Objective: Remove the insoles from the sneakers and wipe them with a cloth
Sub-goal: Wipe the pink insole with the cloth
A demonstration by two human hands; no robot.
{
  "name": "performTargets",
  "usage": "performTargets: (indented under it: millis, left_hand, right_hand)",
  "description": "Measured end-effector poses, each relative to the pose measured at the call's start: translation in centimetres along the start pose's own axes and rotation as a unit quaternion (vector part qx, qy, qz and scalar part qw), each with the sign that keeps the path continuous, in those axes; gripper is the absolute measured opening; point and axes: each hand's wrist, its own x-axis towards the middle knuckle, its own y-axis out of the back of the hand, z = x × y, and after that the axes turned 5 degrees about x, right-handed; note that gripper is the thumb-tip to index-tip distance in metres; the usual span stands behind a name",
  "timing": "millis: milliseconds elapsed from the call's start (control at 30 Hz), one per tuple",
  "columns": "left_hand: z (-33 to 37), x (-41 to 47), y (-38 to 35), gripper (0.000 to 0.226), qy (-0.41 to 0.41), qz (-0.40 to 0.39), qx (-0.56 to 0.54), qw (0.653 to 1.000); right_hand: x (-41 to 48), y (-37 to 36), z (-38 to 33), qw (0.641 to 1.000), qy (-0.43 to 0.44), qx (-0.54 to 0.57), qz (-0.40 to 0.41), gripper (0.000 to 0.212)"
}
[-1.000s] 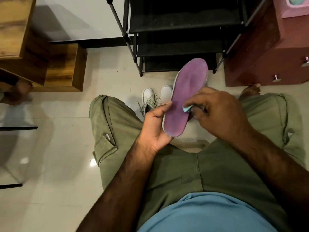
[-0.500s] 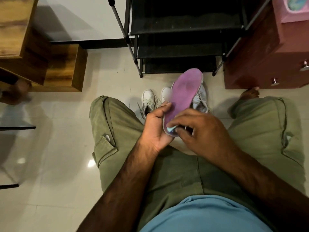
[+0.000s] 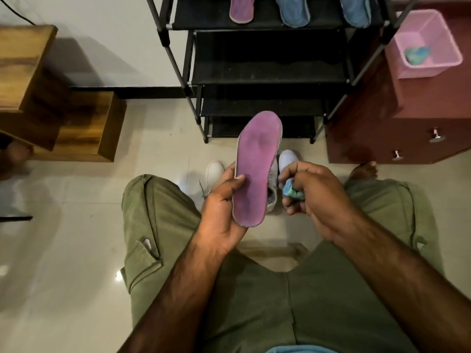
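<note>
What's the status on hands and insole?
Left hand grips purple insole near heel. Right hand holds bunched cloth beside it, not touching. Nothing between them.

Floor point(image 3: 76, 238): white sneakers point(image 3: 214, 171). Rack shelf point(image 3: 270, 70): purple insole point(image 3: 241, 8), two blue insoles point(image 3: 293, 11).

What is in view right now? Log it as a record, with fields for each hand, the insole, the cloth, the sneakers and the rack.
left hand: holds the purple insole at its heel end, thumb across its face
right hand: grips a balled blue-green cloth, beside the insole, not touching it
insole: toe end points toward the rack
sneakers: white pair, on the floor behind the insole
shoe rack: black; top shelf carries one purple and two blue insoles
pink basket: on the maroon cabinet, another cloth inside
</note>
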Motion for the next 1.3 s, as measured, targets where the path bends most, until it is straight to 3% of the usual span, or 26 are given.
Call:
performTargets:
  millis: [67,233,400,500,567,800,933,1000,1100,1200,1300]
  left_hand:
    - [0.9,0.7,-0.8,0.044,-0.015,-0.008,0.014,1.000]
    - [4.3,3.3,-2.7,0.042,-0.059,-0.029,0.068,0.996]
    - [10.0,6.9,-3.5,0.040,-0.109,-0.018,0.169,0.979]
    - [14.2,9.7,-3.7,0.037,-0.119,0.047,0.354,0.927]
    - [16.8,11.6,-4.1,0.038,-0.124,0.058,0.417,0.899]
    - [25.5,19.4,-6.0,0.034,-0.166,0.129,0.495,0.843]
    - [29.4,24.5,-6.5,0.026,-0.175,0.188,0.556,0.791]
    - [30.5,26.8,-6.2,0.021,-0.160,0.210,0.586,0.767]
    - [31.1,29.2,-6.0,0.021,-0.125,0.233,0.620,0.739]
    - [31.1,30.4,-6.1,0.023,-0.115,0.251,0.639,0.718]
    - [31.3,31.0,-6.0,0.026,-0.121,0.264,0.644,0.708]
  right_hand:
    - [1.2,-0.4,-1.4,1.000,0.000,0.005,0.003,0.015]
    - [4.3,-2.9,-4.7,0.992,0.093,-0.075,-0.043,0.015]
    - [8.4,-5.5,-8.9,0.987,0.146,-0.055,-0.034,0.014]
    - [11.9,-7.1,-11.9,0.985,0.156,-0.073,-0.030,0.012]
    - [14.6,-8.3,-14.1,0.983,0.154,-0.095,-0.028,0.011]
    - [24.1,-13.4,-22.3,0.971,0.185,-0.149,0.005,0.005]
    - [29.8,-16.2,-26.0,0.969,0.153,-0.190,0.031,0.009]
    - [32.1,-17.2,-27.0,0.972,0.128,-0.191,0.043,0.001]
    - [34.7,-17.9,-26.7,0.967,0.101,-0.218,0.088,0.011]
    - [35.8,-18.2,-26.7,0.972,0.066,-0.200,0.106,0.035]
    - [36.2,-17.8,-27.2,0.962,0.093,-0.232,0.112,0.021]
